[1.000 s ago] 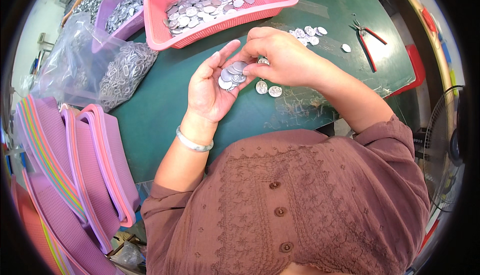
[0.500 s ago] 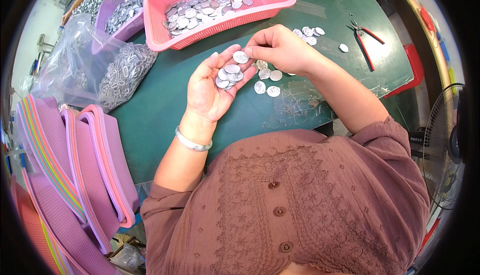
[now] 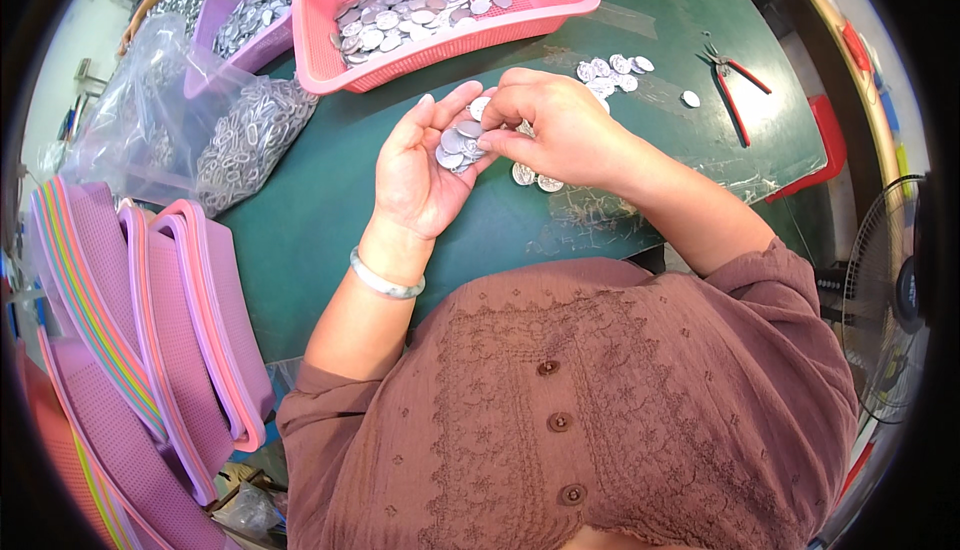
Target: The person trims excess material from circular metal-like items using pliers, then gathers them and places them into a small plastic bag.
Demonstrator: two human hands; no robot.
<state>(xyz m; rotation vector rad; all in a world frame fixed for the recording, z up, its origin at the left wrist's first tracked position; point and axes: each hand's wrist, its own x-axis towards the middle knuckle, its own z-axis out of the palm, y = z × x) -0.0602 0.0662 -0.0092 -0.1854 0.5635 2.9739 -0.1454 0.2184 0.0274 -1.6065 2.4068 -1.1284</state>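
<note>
My left hand (image 3: 420,175) lies palm up above the green table, cupping a small pile of silver oval metal discs (image 3: 457,155). One more disc (image 3: 478,107) sits at its fingertips, partly covered by my other hand. My right hand (image 3: 560,125) reaches over from the right, its thumb and fingers closed at that disc and the pile's edge. Some loose discs (image 3: 549,184) lie on the table below my right hand, which hides part of that group. Beyond the wrist lies another cluster of discs (image 3: 612,72), some showing raised patterns.
A pink basket (image 3: 450,48) of discs stands behind my hands. To its left are a purple basket (image 3: 205,55) and a clear bag (image 3: 250,140) of metal links. Red-handled pliers (image 3: 735,90) lie right; stacked baskets (image 3: 190,340) stand lower left. A person's arm (image 3: 150,5) shows far left.
My right hand has moved slightly down and left, over the left palm's pile, covering more of the fingertip disc and the discs on the table. The left hand stays nearly still.
</note>
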